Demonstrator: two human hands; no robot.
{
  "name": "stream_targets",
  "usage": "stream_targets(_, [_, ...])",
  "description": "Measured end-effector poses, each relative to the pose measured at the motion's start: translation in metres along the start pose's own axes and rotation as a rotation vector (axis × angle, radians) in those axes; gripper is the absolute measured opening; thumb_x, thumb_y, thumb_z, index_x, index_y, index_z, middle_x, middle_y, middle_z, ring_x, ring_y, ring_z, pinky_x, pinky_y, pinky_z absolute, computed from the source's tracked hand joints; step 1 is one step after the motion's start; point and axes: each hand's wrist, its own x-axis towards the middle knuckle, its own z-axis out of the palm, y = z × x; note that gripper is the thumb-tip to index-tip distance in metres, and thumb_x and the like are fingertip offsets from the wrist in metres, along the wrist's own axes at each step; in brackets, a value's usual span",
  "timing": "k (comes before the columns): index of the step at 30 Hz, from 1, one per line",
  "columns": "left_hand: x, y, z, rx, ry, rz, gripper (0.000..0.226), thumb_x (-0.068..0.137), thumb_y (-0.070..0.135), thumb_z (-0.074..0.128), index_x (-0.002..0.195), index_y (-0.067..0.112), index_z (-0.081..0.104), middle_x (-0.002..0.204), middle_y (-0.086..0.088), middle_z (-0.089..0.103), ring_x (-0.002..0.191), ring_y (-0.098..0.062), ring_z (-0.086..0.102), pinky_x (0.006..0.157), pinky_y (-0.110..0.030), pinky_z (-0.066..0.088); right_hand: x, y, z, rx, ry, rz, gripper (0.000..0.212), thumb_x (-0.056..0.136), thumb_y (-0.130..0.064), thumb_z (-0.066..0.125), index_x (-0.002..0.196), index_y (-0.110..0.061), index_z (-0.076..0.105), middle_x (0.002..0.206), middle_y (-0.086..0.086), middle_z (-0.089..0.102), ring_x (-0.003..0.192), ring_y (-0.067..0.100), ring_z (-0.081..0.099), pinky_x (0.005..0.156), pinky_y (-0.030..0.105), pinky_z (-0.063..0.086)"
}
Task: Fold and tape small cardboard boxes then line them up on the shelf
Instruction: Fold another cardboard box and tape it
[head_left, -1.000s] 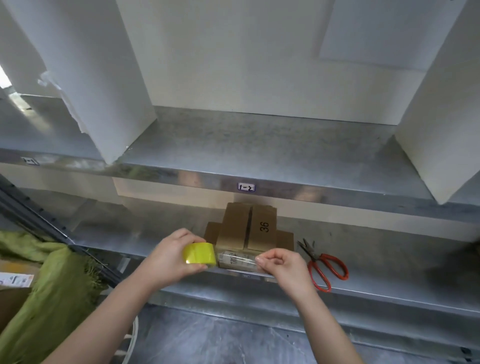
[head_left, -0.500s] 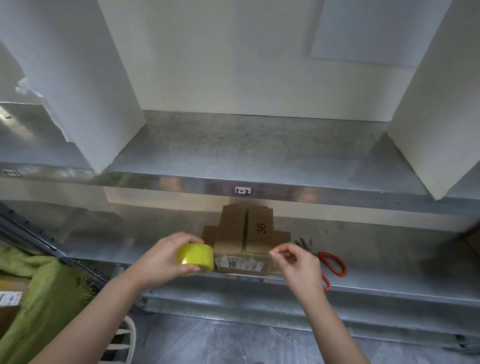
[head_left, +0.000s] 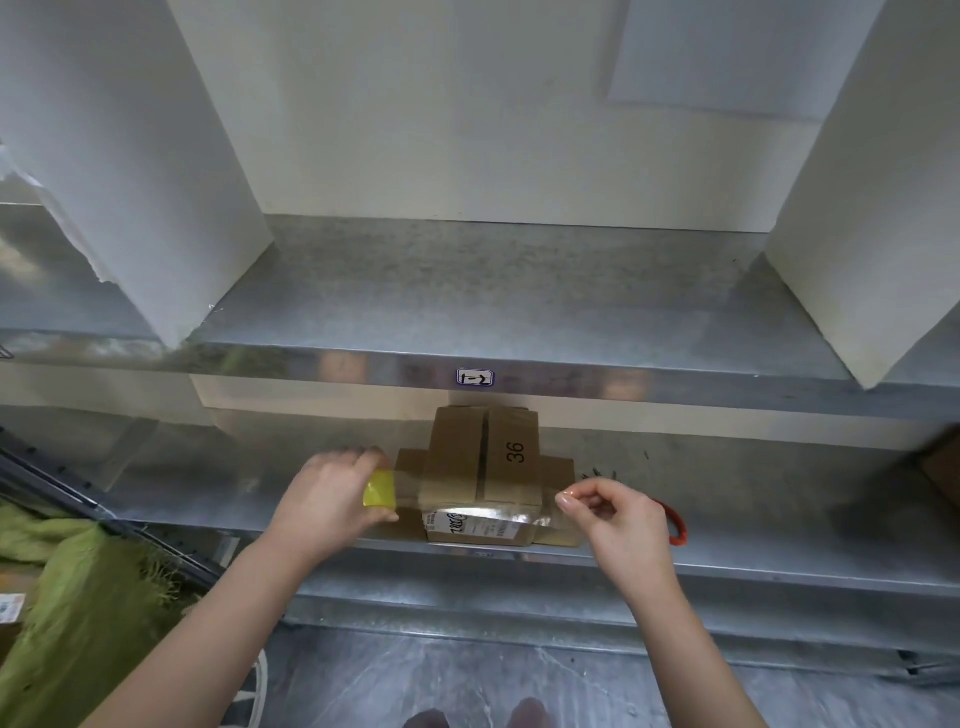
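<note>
Box (head_left: 483, 462) at shelf's (head_left: 753, 525) front edge is being taped, roll (head_left: 380, 488) gripped by left hand (head_left: 327, 499), tape (head_left: 483, 512) pinched by right hand (head_left: 618, 525); lining-up pending.

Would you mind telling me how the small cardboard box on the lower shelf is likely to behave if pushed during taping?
The cardboard box looks small and probably empty, so likely light; it may slide on the smooth metal shelf. Its side flaps stick out unsecured and would probably bend if pressed. Standing flat and low, it seems unlikely to tip.
</note>
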Motion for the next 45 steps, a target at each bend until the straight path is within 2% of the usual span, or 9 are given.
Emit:
stream_targets(4, [0.001,-0.005,-0.003,-0.043,-0.073,-0.030,0.067,0.064,0.067,0.074,0.120,0.033,0.059,0.121,0.011,0.062,0.113,-0.017,0.055,0.094,-0.032,0.041,0.006,0.005,0.003,-0.051,-0.035,0.021,0.012,0.083,-0.034,0.074,0.072,-0.036,0.069,0.075,-0.022,0.069,0.079,-0.002,0.062,0.071,0.024,0.050])
stream_targets(9, [-0.006,-0.005,0.000,-0.497,-0.154,-0.014,0.059,0.073,0.048,0.079,0.119,0.041,0.042,0.118,0.021,0.053,0.115,-0.008,0.049,0.091,-0.020,0.035,0.014,0.016,0.004,-0.027,-0.038,0.082,0.016,0.083,-0.026,0.074,0.070,-0.033,0.068,0.068,-0.011,0.067,0.071,0.005,0.062,0.064,0.021,0.047])
stream_targets(14, [0.002,-0.009,0.005,-0.175,-0.176,-0.008,0.051,0.076,0.052,0.074,0.117,0.035,0.050,0.110,0.012,0.056,0.109,-0.017,0.052,0.086,-0.028,0.035,0.020,0.017,0.013,-0.062,-0.113,0.142,0.011,0.083,-0.029,0.073,0.074,-0.032,0.070,0.069,-0.009,0.066,0.071,0.006,0.060,0.060,0.019,0.042])
stream_targets(23, [0.019,-0.016,0.032,-0.132,-0.323,-0.062,0.066,0.075,0.055,0.071,0.129,0.036,0.038,0.126,0.011,0.060,0.115,-0.020,0.056,0.094,-0.034,0.043,0.036,0.026,0.028,-0.140,-0.157,0.218,0.005,0.085,-0.030,0.070,0.085,-0.025,0.072,0.083,-0.010,0.069,0.081,0.006,0.060,0.065,0.021,0.044])
stream_targets(27, [0.021,-0.013,0.042,-0.092,-0.314,0.005,0.079,0.082,0.055,0.064,0.145,0.052,0.016,0.139,0.010,0.052,0.124,-0.020,0.050,0.099,-0.037,0.041,0.040,0.032,0.031,-0.040,-0.158,0.282,0.004,0.086,-0.027,0.070,0.082,-0.025,0.071,0.082,-0.010,0.070,0.083,0.006,0.062,0.065,0.018,0.043])
stream_targets(33, [0.025,-0.013,0.052,-0.016,-0.312,0.133,0.067,0.095,0.055,0.041,0.130,0.076,-0.012,0.138,0.000,0.046,0.124,-0.029,0.043,0.097,-0.045,0.040,0.042,0.046,0.045,0.126,-0.122,0.340,0.001,0.090,-0.023,0.066,0.090,-0.023,0.067,0.089,-0.005,0.069,0.090,0.014,0.063,0.069,0.022,0.045])
stream_targets(38, [0.024,-0.009,0.058,-0.050,-0.276,0.114,0.073,0.094,0.052,0.046,0.130,0.075,-0.013,0.130,0.005,0.049,0.117,-0.026,0.047,0.091,-0.042,0.041,0.035,0.047,0.066,0.234,0.058,0.346,0.021,0.090,-0.026,0.068,0.106,-0.016,0.057,0.103,0.002,0.064,0.098,0.021,0.061,0.088,0.038,0.049])
stream_targets(41, [0.025,-0.008,0.058,-0.056,-0.274,0.105,0.074,0.094,0.051,0.048,0.130,0.075,-0.012,0.132,0.006,0.048,0.120,-0.025,0.045,0.093,-0.042,0.041,0.024,0.045,0.071,0.084,0.130,0.208,0.011,0.089,-0.018,0.067,0.098,-0.019,0.060,0.093,-0.002,0.066,0.090,0.021,0.063,0.075,0.030,0.047])
stream_targets(45, [0.027,-0.009,0.051,-0.076,-0.293,0.099,0.073,0.093,0.051,0.049,0.127,0.078,-0.010,0.135,0.010,0.046,0.122,-0.021,0.044,0.096,-0.041,0.039,0.018,0.046,0.065,-0.002,-0.039,0.201,0.040,0.087,-0.008,0.063,0.122,-0.025,0.058,0.095,-0.013,0.068,0.095,0.013,0.067,0.079,0.019,0.046])
